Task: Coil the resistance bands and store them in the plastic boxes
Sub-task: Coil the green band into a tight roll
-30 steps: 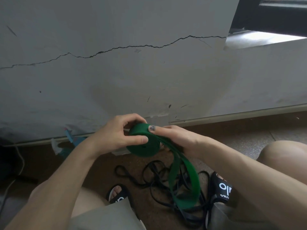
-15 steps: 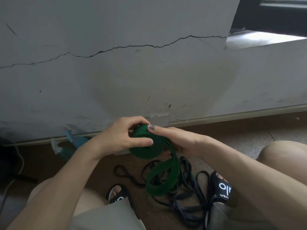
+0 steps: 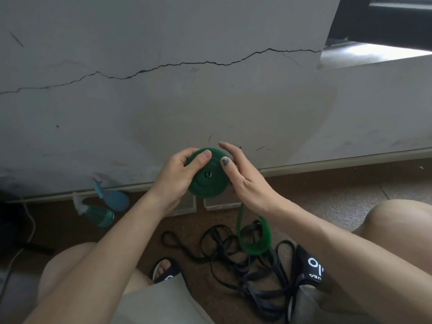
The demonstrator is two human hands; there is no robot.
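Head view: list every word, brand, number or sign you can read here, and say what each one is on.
"O" plus partial strokes: large white print on the black slipper at right, cut off, not readable as a word.
Small white line beneath it: upside down, too blurred to read.
White mark on the other black slipper: mostly hidden.
Spray bottles: no readable label.

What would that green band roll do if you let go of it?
The green band roll would probably spring loose, since the left hand grips it and the right hand touches its side. Its tail droops in a limp loop, so it is likely floppy. Being round, it might roll.
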